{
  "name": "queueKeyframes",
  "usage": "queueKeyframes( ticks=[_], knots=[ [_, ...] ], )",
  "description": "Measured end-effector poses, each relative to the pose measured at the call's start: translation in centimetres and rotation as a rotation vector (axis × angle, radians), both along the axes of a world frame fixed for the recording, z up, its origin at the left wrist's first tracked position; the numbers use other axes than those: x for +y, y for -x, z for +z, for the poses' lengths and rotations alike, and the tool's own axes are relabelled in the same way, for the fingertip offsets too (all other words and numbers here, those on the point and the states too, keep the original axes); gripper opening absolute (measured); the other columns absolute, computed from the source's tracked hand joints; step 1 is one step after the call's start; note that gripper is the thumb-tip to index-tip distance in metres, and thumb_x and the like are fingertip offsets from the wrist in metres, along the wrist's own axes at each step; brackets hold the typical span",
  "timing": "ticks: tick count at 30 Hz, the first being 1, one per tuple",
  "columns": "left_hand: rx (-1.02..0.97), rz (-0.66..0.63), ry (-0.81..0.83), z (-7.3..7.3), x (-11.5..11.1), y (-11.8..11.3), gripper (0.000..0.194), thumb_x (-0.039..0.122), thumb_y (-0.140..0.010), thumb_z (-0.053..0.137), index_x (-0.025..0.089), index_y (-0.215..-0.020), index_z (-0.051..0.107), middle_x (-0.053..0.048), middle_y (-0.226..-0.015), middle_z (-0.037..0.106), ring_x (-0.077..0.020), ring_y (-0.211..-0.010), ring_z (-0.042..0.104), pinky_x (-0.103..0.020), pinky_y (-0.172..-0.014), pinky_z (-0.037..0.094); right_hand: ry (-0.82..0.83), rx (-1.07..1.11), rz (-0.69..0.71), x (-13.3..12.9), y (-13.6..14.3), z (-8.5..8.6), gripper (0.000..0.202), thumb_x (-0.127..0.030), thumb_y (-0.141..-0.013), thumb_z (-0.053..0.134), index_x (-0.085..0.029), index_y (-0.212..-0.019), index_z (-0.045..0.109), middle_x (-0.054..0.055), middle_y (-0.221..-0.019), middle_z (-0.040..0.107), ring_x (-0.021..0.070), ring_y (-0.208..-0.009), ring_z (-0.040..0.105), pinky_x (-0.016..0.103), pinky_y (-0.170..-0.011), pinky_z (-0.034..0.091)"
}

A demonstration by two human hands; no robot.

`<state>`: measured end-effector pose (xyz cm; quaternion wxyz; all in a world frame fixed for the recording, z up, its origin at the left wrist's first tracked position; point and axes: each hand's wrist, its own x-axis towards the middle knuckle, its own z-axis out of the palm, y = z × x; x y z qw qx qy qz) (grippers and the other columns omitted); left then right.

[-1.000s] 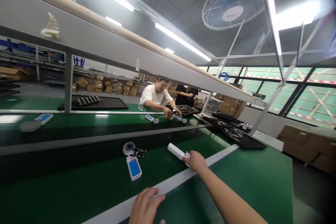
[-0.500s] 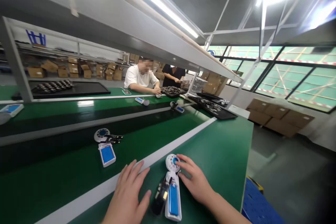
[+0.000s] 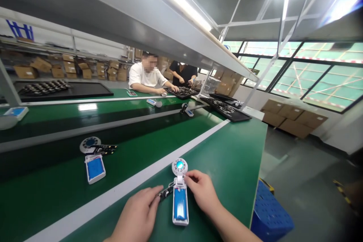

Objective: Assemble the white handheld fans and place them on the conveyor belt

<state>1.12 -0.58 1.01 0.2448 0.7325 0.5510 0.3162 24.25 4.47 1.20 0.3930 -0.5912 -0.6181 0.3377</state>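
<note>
A white device with a round head and a blue battery in its open handle (image 3: pixel 180 204) lies on the green bench (image 3: pixel 227 151), in front of me. At its left, my left hand (image 3: pixel 141 208) has thumb and fingers closed on the end of a small black circuit board (image 3: pixel 166 193). My right hand (image 3: pixel 202 191) pinches at the right side of the device's neck, just under the round head; whatever is between those fingertips is too small to make out.
Another opened device (image 3: pixel 95 168) with its board lies on the belt to the left. Black trays of parts (image 3: pixel 224 109) stand further back. Two people (image 3: pixel 146 75) are across the line. A blue plastic stool (image 3: pixel 269 211) is at the lower right.
My left hand has closed on the circuit board, which has turned away from the handle. My right hand has moved from the round head to the neck. The device on the belt appears further left.
</note>
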Motion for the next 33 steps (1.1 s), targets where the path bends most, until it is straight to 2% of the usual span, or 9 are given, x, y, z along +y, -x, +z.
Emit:
queueKeyframes(
  ticks=[4,8,13,16,20,24,28,30,33],
  knots=[
    [-0.219,0.212,0.162,0.2,0.8,0.3,0.036,0.036,-0.092,0.045,0.026,-0.109,0.074,-0.002,-0.114,0.075,-0.0257,-0.108,0.069,-0.042,-0.096,0.054,-0.082,-0.037,0.065,0.1,1.0,0.7,0.017,-0.029,-0.081,0.060,-0.019,-0.070,0.067,0.003,-0.075,0.066,0.0202,-0.072,0.062,0.030,-0.068,0.048],
    [-0.297,0.292,0.175,0.3,1.1,0.9,0.036,0.035,-0.092,0.044,0.022,-0.103,0.075,-0.004,-0.104,0.077,-0.0253,-0.098,0.072,-0.041,-0.090,0.056,-0.142,-0.070,0.124,-0.1,2.3,1.0,0.014,-0.022,-0.079,0.058,-0.020,-0.065,0.061,0.001,-0.073,0.059,0.0179,-0.071,0.058,0.028,-0.067,0.045],
    [0.237,0.167,-0.169,-0.7,1.0,1.5,0.035,0.024,-0.091,0.046,0.024,-0.113,0.073,-0.010,-0.128,0.066,-0.0340,-0.120,0.059,-0.054,-0.099,0.049,-0.163,-0.051,0.088,0.0,3.1,0.5,0.015,-0.021,-0.079,0.056,-0.020,-0.065,0.060,0.000,-0.071,0.056,0.0168,-0.067,0.056,0.028,-0.064,0.044],
    [0.414,0.025,-0.273,-1.5,1.0,1.4,0.043,0.023,-0.089,0.053,0.022,-0.131,0.062,-0.009,-0.142,0.057,-0.0370,-0.135,0.045,-0.060,-0.109,0.038,-0.169,-0.008,0.061,-0.2,3.1,0.0,0.014,-0.023,-0.079,0.059,-0.020,-0.066,0.064,0.001,-0.071,0.058,0.0177,-0.068,0.057,0.029,-0.065,0.045],
    [0.436,-0.176,-0.233,-1.5,1.0,0.7,0.060,0.032,-0.086,0.062,0.024,-0.144,0.047,-0.009,-0.146,0.053,-0.0352,-0.138,0.043,-0.059,-0.113,0.032,-0.177,0.057,0.077,-0.8,3.2,-0.3,0.013,-0.026,-0.079,0.061,-0.021,-0.069,0.068,0.003,-0.076,0.062,0.0192,-0.073,0.061,0.030,-0.069,0.048],
    [0.435,-0.170,-0.148,-0.2,0.7,-0.1,0.048,0.027,-0.083,0.067,0.025,-0.131,0.061,-0.010,-0.128,0.065,-0.0345,-0.123,0.055,-0.055,-0.106,0.042,-0.174,0.088,0.100,-1.2,3.7,0.0,0.013,-0.025,-0.080,0.060,-0.021,-0.069,0.065,0.003,-0.077,0.062,0.0194,-0.075,0.060,0.030,-0.071,0.048],
    [0.466,-0.163,-0.114,1.0,0.2,-0.1,0.041,0.019,-0.090,0.053,0.021,-0.130,0.061,-0.011,-0.108,0.069,-0.0303,-0.102,0.062,-0.050,-0.093,0.051,-0.138,0.103,0.072,-0.9,3.8,-0.1,0.015,-0.026,-0.080,0.058,-0.021,-0.067,0.060,0.001,-0.072,0.059,0.0187,-0.070,0.057,0.029,-0.068,0.046],
    [0.457,-0.158,-0.089,1.3,-0.1,0.1,0.045,0.026,-0.092,0.052,0.020,-0.136,0.057,-0.013,-0.111,0.068,-0.0319,-0.104,0.061,-0.051,-0.094,0.050,-0.106,0.120,0.048,-0.6,3.6,-0.4,0.015,-0.028,-0.080,0.058,-0.021,-0.068,0.059,0.001,-0.069,0.059,0.0187,-0.067,0.056,0.029,-0.065,0.046],
    [0.477,-0.199,-0.040,1.6,-0.4,0.0,0.065,0.042,-0.082,0.066,0.017,-0.141,0.052,-0.016,-0.120,0.065,-0.0377,-0.112,0.058,-0.056,-0.100,0.045,-0.050,0.160,0.015,-0.3,3.3,-0.8,0.015,-0.031,-0.080,0.058,-0.020,-0.070,0.059,0.001,-0.066,0.061,0.0192,-0.064,0.058,0.029,-0.062,0.047]
  ],
)
